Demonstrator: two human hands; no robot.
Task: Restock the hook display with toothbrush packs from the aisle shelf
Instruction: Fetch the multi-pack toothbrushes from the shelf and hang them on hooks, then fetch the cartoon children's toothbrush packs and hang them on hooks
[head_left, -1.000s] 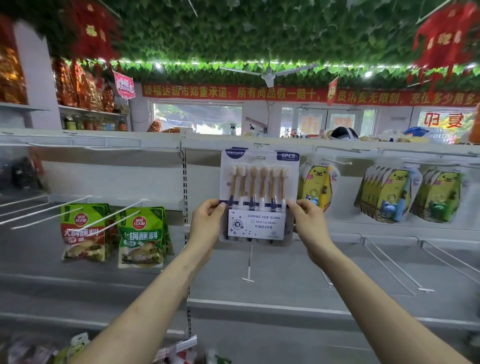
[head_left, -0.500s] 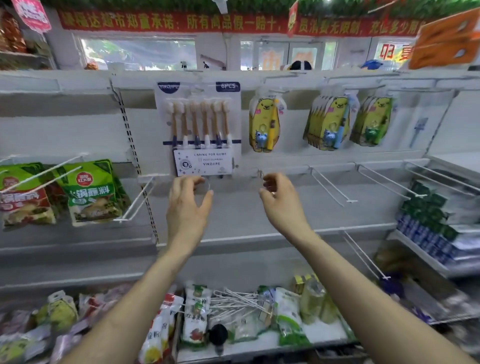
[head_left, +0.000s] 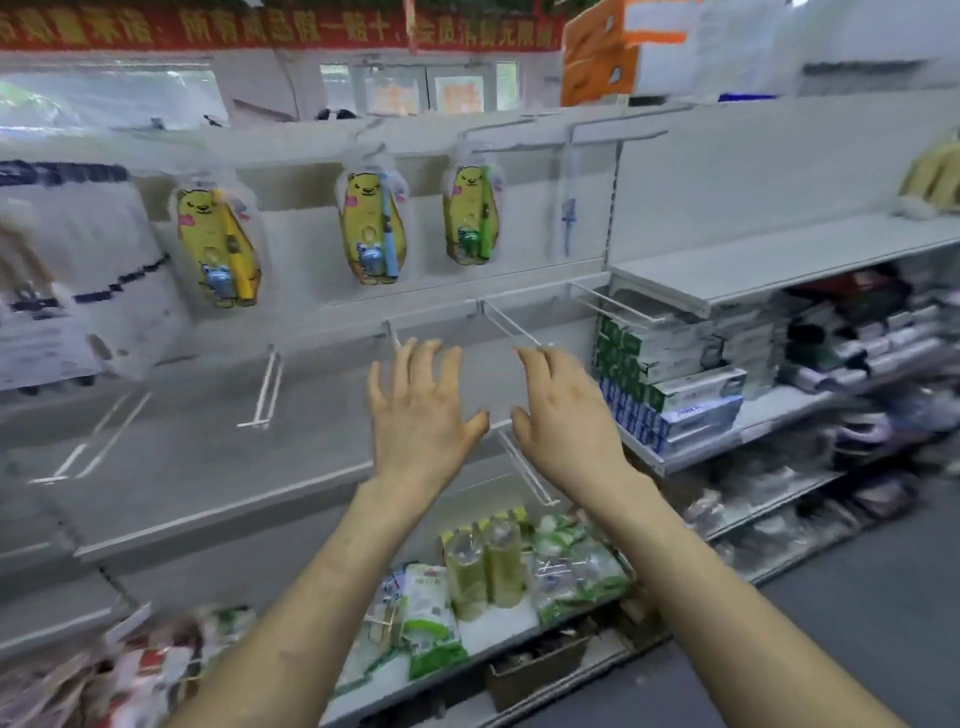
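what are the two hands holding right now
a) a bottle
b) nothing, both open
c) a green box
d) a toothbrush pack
b: the left hand and the right hand are both spread open with empty palms in front of the bare hooks.

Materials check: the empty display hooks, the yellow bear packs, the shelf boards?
Empty hooks: likely white-coated metal wire, thin, straight, rigid-looking double prongs.
Yellow bear packs: printed card under clear glossy plastic, judging by glare; blur leaves it open.
Shelf boards: probably painted sheet metal, flat, matte light grey, folded front lip.
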